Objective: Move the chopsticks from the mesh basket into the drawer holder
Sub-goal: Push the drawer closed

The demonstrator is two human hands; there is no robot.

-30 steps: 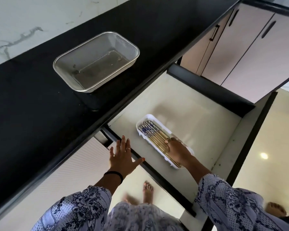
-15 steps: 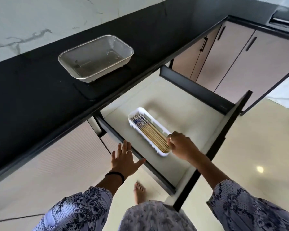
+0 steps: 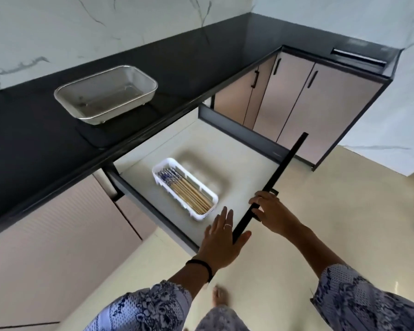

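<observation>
the black counter (image 3: pixel 46 130) holds the mesh basket (image 3: pixel 139 75), with nothing in it. below, the drawer (image 3: pixel 246 168) is pulled out. the white holder (image 3: pixel 207 191) in it has the chopsticks (image 3: pixel 187 191). the left hand (image 3: pixel 221 242) lies flat, fingers straight, against the drawer's front edge. the right hand (image 3: pixel 271 212) curls its fingers around that edge.

Mesh basket (image 3: pixel 105 94) sits on black counter (image 3: pixel 34 120); white holder (image 3: pixel 212 203) in drawer (image 3: pixel 249 173).

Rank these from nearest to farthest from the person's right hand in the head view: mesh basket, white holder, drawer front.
1. Drawer front, under the right hand.
2. White holder, left of that hand, inside the drawer.
3. Mesh basket, far left on the black counter.
</observation>
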